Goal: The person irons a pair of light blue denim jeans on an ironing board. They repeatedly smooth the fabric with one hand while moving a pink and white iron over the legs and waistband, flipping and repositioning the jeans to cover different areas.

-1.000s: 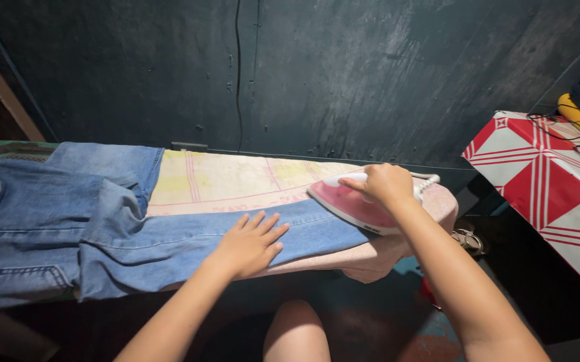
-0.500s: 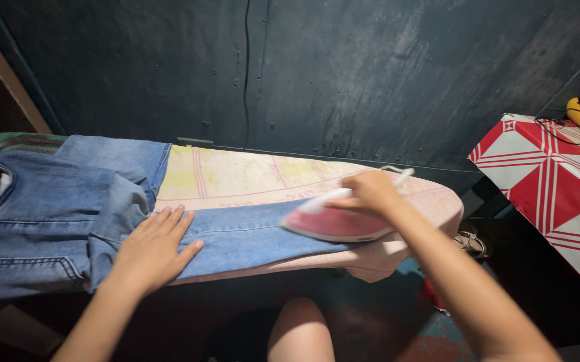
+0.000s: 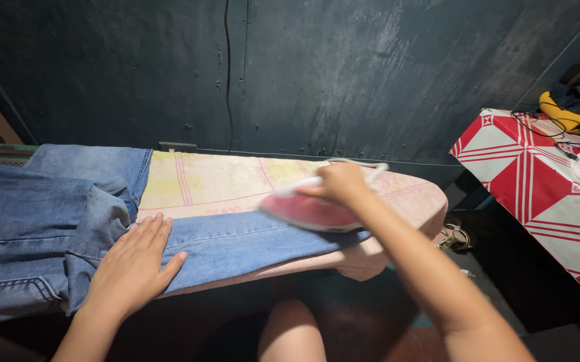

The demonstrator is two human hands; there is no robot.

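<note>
Ironing a pair of jeans, seen from above. Nearest the wearer, the left hand (image 3: 132, 265) lies flat with fingers spread, gripping nothing, pressing the blue jeans (image 3: 69, 221) onto the ironing board (image 3: 414, 201) at about the knee of one leg. Outward from that palm, toward the cuff, the right hand (image 3: 337, 182) is closed around the handle of a pink-and-white iron (image 3: 310, 211), its soleplate resting on the lower leg. The leg between the two hands looks smooth and flat; the waist and seat, left of the flat hand, lie folded and creased, so judged from this, most of the garment remains unpressed. Beyond the iron: a pale striped board cover (image 3: 223, 181), then a dark wall (image 3: 303, 74).
</note>
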